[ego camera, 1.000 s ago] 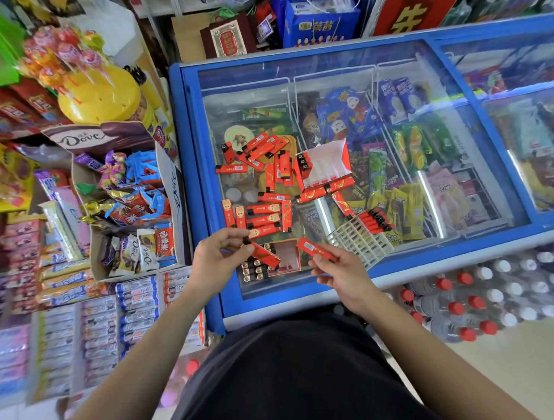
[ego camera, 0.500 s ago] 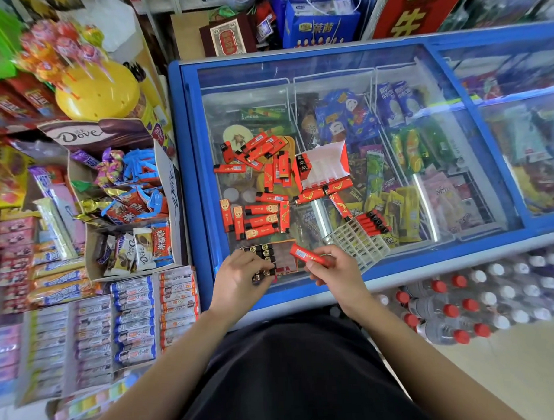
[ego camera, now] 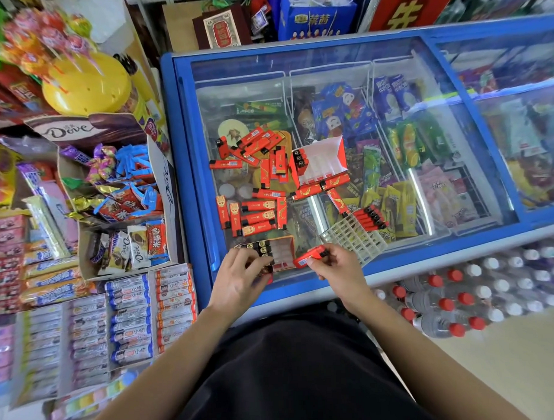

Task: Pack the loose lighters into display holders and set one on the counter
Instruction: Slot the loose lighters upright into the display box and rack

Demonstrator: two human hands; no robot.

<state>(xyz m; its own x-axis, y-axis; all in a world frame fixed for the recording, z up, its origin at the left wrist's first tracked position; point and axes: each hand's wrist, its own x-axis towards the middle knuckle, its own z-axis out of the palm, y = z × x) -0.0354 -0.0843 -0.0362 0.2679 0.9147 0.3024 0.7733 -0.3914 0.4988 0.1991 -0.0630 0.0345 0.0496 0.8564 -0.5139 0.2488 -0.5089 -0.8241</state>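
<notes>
Shop aisle, blue chest freezer with its glass lid as tabletop. Loose red lighters lie scattered on the glass, left of centre. Near display holder sits at the front edge, its left part filled with black-topped lighters. Left hand has its fingers curled over that filled end, apparently gripping it; the contact is partly hidden. Right hand pinches one red lighter just beside the holder's right end. Open red-and-white holder lies further back with a few lighters in it. White grid tray lies right of the hands with lighters at its far end. Bottled water is stacked on the floor, right.
</notes>
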